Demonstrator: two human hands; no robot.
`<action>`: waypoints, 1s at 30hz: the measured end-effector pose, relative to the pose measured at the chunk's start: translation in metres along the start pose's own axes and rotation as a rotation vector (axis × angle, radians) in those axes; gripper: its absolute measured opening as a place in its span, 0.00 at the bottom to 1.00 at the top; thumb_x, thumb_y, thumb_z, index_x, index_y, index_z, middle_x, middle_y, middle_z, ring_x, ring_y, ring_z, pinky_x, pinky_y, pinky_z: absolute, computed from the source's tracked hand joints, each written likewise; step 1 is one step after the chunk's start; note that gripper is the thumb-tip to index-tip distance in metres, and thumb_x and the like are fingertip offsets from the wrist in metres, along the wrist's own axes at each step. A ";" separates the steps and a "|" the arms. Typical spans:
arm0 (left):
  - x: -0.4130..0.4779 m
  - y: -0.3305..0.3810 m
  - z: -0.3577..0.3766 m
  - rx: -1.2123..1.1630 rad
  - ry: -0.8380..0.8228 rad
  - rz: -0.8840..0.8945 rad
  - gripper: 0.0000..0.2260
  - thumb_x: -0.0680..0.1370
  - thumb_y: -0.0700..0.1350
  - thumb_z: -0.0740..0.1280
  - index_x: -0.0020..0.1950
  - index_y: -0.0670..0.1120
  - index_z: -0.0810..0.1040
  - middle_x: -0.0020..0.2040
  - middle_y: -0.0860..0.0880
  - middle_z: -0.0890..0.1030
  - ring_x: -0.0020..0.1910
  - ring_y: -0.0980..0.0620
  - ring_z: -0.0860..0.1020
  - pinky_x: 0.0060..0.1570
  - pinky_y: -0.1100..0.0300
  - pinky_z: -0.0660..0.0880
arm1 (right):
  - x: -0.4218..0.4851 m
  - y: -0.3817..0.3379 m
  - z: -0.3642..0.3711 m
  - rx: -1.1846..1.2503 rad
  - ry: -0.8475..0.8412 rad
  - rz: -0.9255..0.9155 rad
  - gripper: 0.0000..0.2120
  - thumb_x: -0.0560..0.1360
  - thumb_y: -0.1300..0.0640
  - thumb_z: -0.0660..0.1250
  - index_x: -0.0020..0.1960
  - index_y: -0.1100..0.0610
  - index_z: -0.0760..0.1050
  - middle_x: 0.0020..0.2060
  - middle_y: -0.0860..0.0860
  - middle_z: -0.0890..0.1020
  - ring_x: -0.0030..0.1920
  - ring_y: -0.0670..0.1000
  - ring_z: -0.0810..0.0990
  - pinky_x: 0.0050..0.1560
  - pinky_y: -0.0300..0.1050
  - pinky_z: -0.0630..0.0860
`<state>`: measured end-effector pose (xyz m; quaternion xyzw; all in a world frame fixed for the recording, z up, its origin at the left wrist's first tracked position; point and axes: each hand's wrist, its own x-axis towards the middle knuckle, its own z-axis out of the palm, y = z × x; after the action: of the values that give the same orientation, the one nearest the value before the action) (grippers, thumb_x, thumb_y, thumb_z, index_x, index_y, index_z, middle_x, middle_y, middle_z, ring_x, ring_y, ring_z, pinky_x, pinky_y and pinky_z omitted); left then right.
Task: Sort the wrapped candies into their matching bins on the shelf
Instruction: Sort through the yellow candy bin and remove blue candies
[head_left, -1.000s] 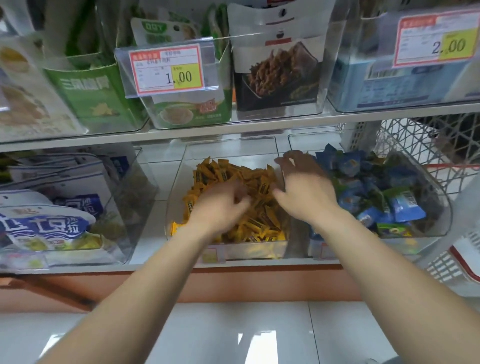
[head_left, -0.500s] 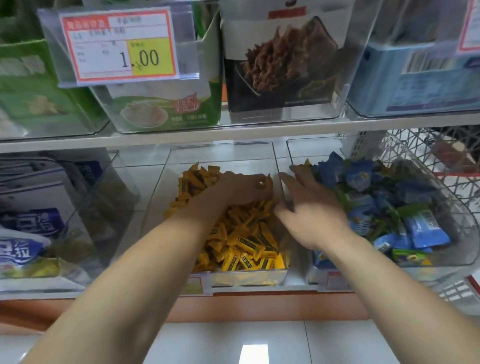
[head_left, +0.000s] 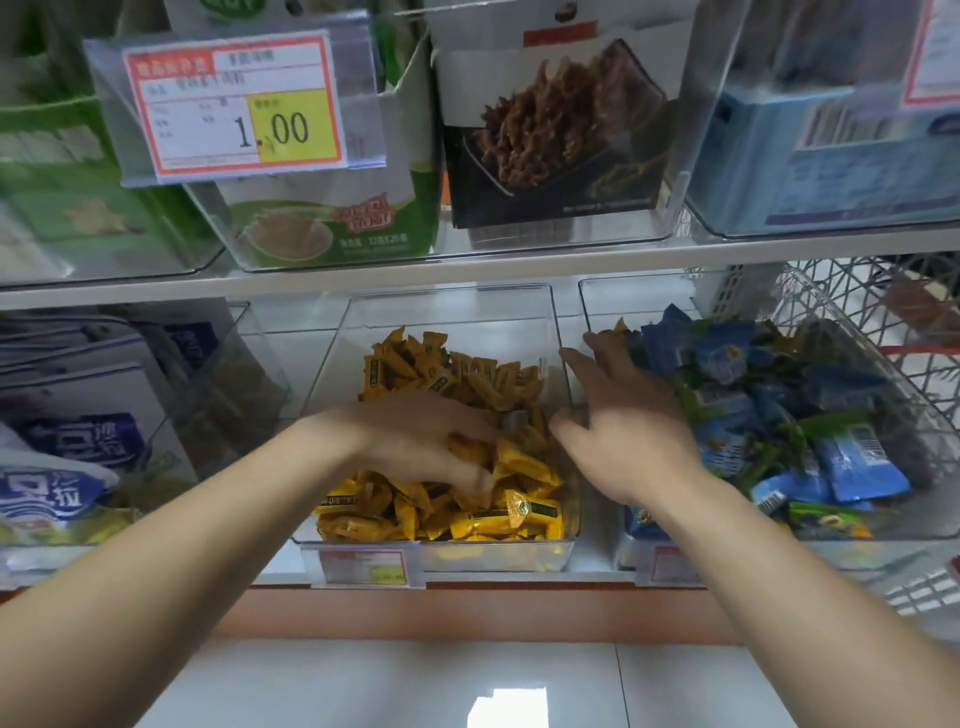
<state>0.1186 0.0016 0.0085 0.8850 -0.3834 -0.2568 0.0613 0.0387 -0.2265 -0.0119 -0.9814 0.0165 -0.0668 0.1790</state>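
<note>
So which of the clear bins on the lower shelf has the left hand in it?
The middle bin, full of yellow-wrapped candies, has the left hand in it. The bin to its right holds blue and green candies.

Left hand (head_left: 426, 441): we cannot tell its grasp; fingertips blurred among yellow candies (head_left: 467, 374).
Price tag (head_left: 234, 104): small print illegible to us.
Upper right tag (head_left: 935, 57): cut off by the frame edge.

- red-bordered white-and-yellow paper price tag (head_left: 234, 104), upper left of the frame: "1.00" in big digits, the small print is too blurry
- small red-and-yellow label (head_left: 363, 566) on the front of the clear plastic bin of yellow wrapped candies (head_left: 519, 556), lower centre: can't read it
</note>
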 end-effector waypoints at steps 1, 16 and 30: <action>0.001 0.002 -0.008 -0.060 -0.003 -0.017 0.24 0.69 0.72 0.61 0.64 0.68 0.71 0.67 0.62 0.75 0.59 0.61 0.71 0.52 0.67 0.67 | 0.000 0.000 0.000 0.006 -0.002 0.004 0.31 0.76 0.43 0.61 0.78 0.45 0.58 0.79 0.46 0.56 0.72 0.58 0.67 0.70 0.54 0.67; 0.099 0.000 0.002 0.067 0.203 -0.139 0.18 0.78 0.55 0.69 0.64 0.48 0.79 0.58 0.49 0.81 0.56 0.49 0.79 0.52 0.58 0.75 | 0.000 -0.001 0.000 0.035 0.006 0.009 0.31 0.75 0.42 0.61 0.77 0.45 0.60 0.78 0.46 0.57 0.72 0.58 0.67 0.70 0.53 0.65; 0.080 0.000 0.013 -0.087 0.230 -0.128 0.17 0.77 0.52 0.70 0.64 0.51 0.74 0.57 0.53 0.79 0.52 0.54 0.75 0.50 0.59 0.71 | -0.003 -0.003 -0.005 0.044 -0.023 0.009 0.32 0.76 0.41 0.61 0.78 0.46 0.59 0.79 0.48 0.56 0.73 0.58 0.65 0.72 0.53 0.63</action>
<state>0.1579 -0.0540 -0.0349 0.9278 -0.3053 -0.1731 0.1266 0.0355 -0.2253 -0.0065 -0.9779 0.0176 -0.0553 0.2008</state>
